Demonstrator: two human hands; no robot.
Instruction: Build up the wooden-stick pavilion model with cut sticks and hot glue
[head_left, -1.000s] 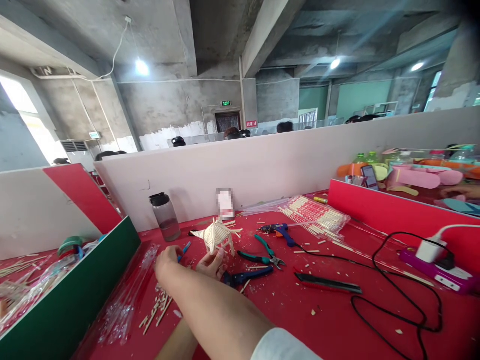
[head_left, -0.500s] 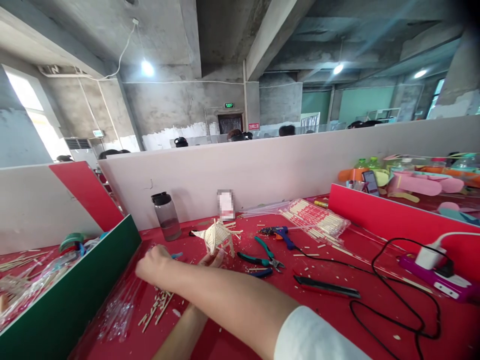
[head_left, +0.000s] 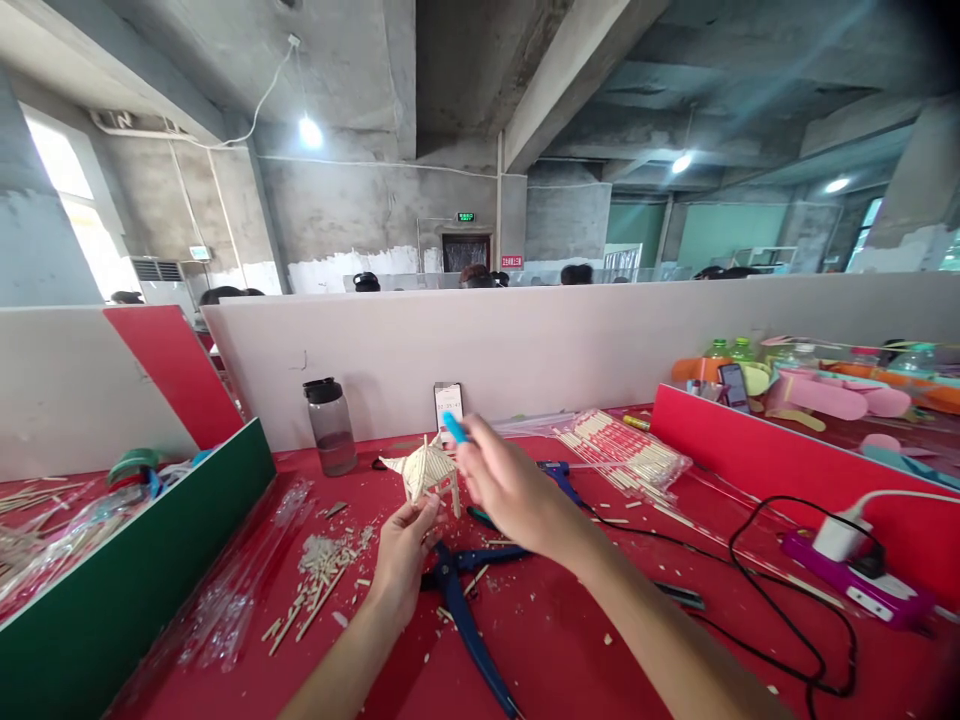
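Observation:
My left hand (head_left: 409,545) pinches the lower front of a small pavilion model (head_left: 427,468) built from pale wooden sticks, with a pointed, flared roof and thin posts. My right hand (head_left: 504,482) is closed on a small bright blue object (head_left: 454,428), held up just right of the roof; motion blur hides its exact kind. Below both hands lies a blue-handled cutting tool (head_left: 457,590). A bit of green handle (head_left: 480,517) shows beside my right hand, which hides most of those pliers. The blue glue gun (head_left: 562,480) is partly covered by that hand.
Stick offcuts (head_left: 311,600) litter the red tabletop. A dark bottle (head_left: 330,430) and a phone (head_left: 448,402) stand at the back. Bundled sticks (head_left: 630,450), a utility knife (head_left: 679,596), a black cable and a purple power strip (head_left: 855,585) are at right. Low partitions border the table.
My right hand has swung from the left, across my left arm, to the model's right side, now carrying the blue object. The blue-handled tool shows more fully; the model stays in my left hand.

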